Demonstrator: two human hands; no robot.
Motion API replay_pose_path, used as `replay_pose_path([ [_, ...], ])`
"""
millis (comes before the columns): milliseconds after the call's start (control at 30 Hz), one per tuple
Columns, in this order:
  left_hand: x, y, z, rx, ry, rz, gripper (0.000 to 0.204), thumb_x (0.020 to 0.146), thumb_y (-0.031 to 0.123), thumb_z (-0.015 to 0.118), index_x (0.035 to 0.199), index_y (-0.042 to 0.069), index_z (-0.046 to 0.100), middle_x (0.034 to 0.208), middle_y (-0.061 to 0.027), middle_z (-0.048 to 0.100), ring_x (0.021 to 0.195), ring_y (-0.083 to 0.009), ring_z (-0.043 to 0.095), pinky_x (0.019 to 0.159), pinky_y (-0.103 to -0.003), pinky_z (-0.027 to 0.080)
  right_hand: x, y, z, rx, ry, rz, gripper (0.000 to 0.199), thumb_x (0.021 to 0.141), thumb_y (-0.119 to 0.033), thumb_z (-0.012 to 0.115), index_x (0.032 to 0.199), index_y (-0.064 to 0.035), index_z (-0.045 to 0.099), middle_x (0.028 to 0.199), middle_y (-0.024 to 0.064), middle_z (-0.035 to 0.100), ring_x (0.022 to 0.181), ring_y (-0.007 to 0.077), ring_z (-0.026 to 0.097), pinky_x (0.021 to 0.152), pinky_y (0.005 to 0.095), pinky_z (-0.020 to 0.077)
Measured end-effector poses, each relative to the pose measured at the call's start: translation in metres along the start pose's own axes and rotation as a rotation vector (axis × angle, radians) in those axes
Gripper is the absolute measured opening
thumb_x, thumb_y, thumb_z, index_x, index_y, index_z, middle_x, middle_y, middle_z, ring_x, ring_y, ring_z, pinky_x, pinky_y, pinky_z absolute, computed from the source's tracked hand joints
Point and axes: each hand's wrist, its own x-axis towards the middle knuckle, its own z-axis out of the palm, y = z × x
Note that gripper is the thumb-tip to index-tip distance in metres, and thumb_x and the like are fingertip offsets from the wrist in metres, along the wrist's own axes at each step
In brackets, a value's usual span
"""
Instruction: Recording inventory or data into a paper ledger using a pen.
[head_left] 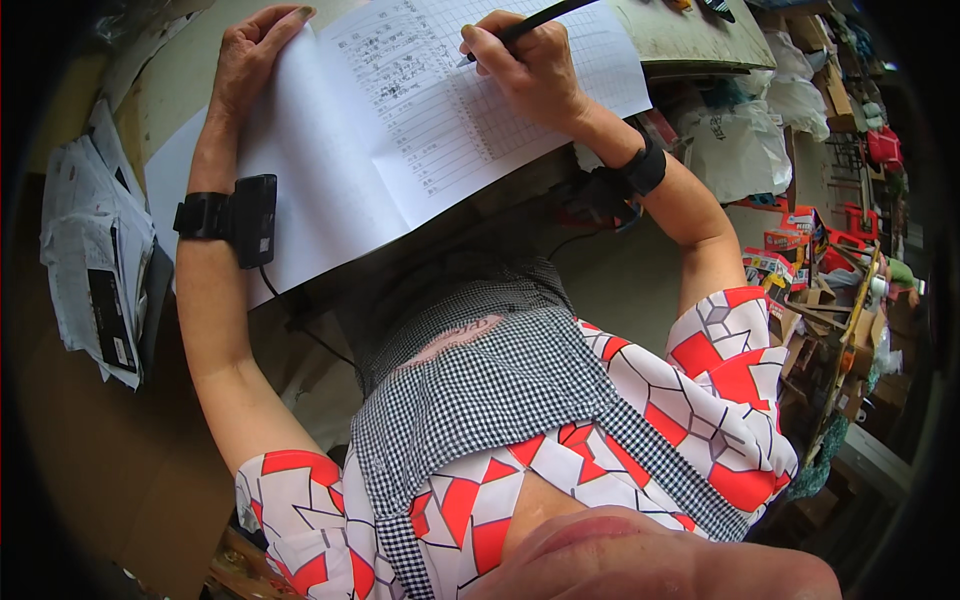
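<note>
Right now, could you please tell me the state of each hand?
Left hand: open, flat on the paper sheet.
Right hand: closed on a black pen.

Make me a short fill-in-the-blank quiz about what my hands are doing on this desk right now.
1. The right hand holds a black ____ over the sheet.
2. The left hand lies flat on the ____ page of the open ledger.
3. The page under the pen is ruled as a ____ with handwritten entries.
4. A black band with a small device is strapped to the left ____.

Missing words: pen; blank; table; forearm
</note>
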Motion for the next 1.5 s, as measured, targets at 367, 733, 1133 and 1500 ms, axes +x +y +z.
replay_pose_path([
  [367, -0.001, 0.003, -0.001, 0.029, 0.001, 0.004, 0.028, 0.09, 0.03, 0.062, 0.107, 0.01, 0.072, 0.092, -0.0025, 0.072, 0.063, -0.0053, 0.062, 0.06, -0.019, 0.052, -0.001, 0.001, 0.003, 0.001, -0.028, -0.084, 0.02, 0.09, -0.014, 0.062, 0.076, -0.0008, 0.066, 0.05, 0.0033, 0.056, 0.041, 0.0093, 0.052, 0.04, 0.0233, 0.0393],
  [733, -0.002, 0.0, -0.001, 0.063, 0.015, 0.004, 0.029, 0.089, 0.033, 0.062, 0.106, 0.012, 0.073, 0.088, -0.0014, 0.072, 0.059, -0.005, 0.061, 0.057, -0.02, 0.052, 0.0, 0.002, 0.004, -0.012, -0.037, -0.136, 0.019, 0.09, -0.012, 0.062, 0.075, 0.0004, 0.066, 0.048, 0.004, 0.055, 0.039, 0.0099, 0.051, 0.038, 0.0233, 0.0391],
  [1133, -0.003, 0.005, -0.001, 0.042, 0.017, 0.007, 0.028, 0.09, 0.031, 0.062, 0.105, 0.01, 0.073, 0.085, -0.0009, 0.071, 0.058, -0.004, 0.059, 0.055, -0.019, 0.049, 0.001, 0.0, 0.003, -0.034, -0.023, -0.142, 0.019, 0.089, -0.011, 0.062, 0.074, 0.0, 0.064, 0.047, 0.0038, 0.054, 0.038, 0.0108, 0.051, 0.038, 0.0243, 0.0388],
  [1500, -0.005, 0.008, -0.004, 0.0, 0.035, 0.002, 0.027, 0.089, 0.025, 0.063, 0.103, 0.004, 0.072, 0.087, -0.0028, 0.07, 0.068, -0.0064, 0.059, 0.064, -0.018, 0.046, 0.004, 0.045, -0.05, 0.244, 0.339, 0.367, 0.026, 0.093, -0.014, 0.054, 0.07, -0.0038, 0.063, 0.057, -0.0039, 0.053, 0.045, 0.0049, 0.043, 0.039, 0.0232, 0.0307],
])
